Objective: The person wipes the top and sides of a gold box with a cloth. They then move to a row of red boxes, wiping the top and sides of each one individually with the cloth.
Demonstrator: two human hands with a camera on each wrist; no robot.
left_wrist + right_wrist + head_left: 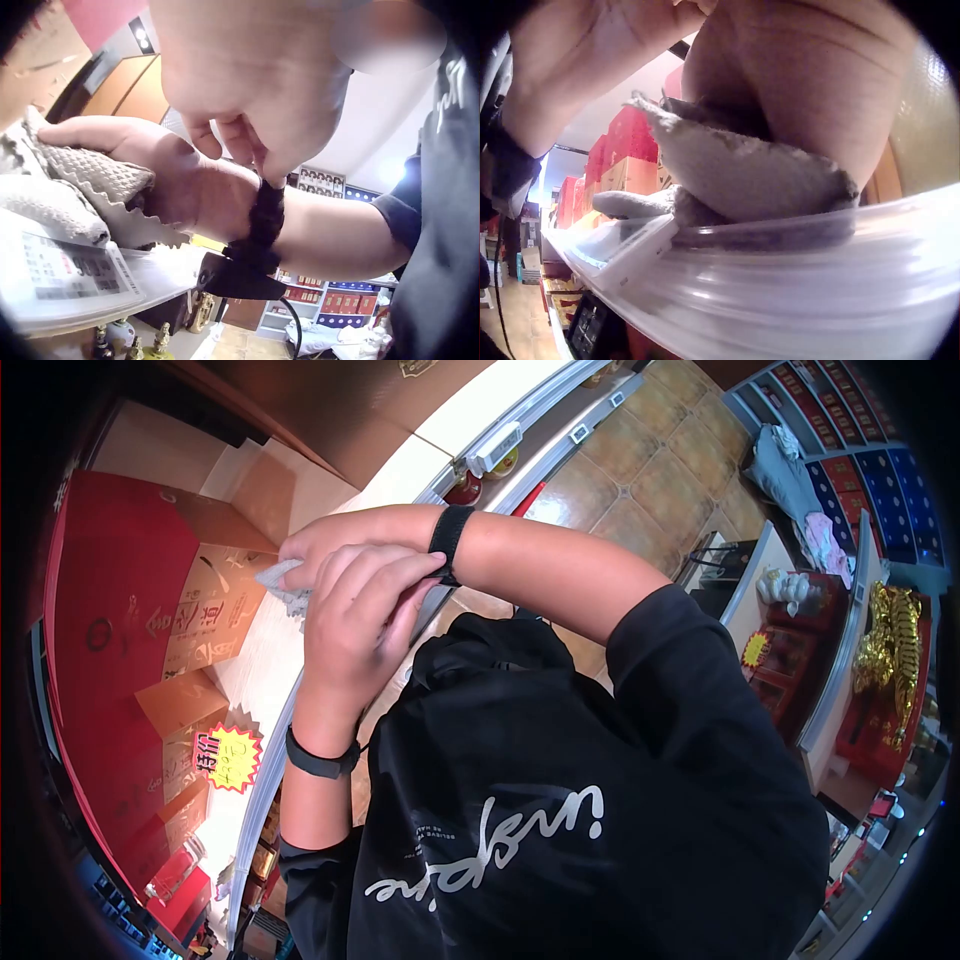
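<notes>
My right hand (305,545) holds a bunched, light grey textured cloth (97,180) over the edge of a pale shelf (262,678). In the right wrist view the cloth (742,169) hangs folded beneath the palm, at the clear plastic rail (795,262) along the shelf. My left hand (355,620) reaches across, its fingertips pinching the black wrist strap (452,540) on the right forearm. Seen from the left wrist, those fingers (238,139) bend down onto the strap (268,214). Another black strap (322,757) circles the left wrist.
Large red and gold gift boxes (125,600) stand on the shelf, beside a yellow starburst price sign (230,757). A white electronic price tag (494,448) sits on the shelf rail. Behind are a tiled floor (640,480) and a gold ornament (893,645) on other shelving.
</notes>
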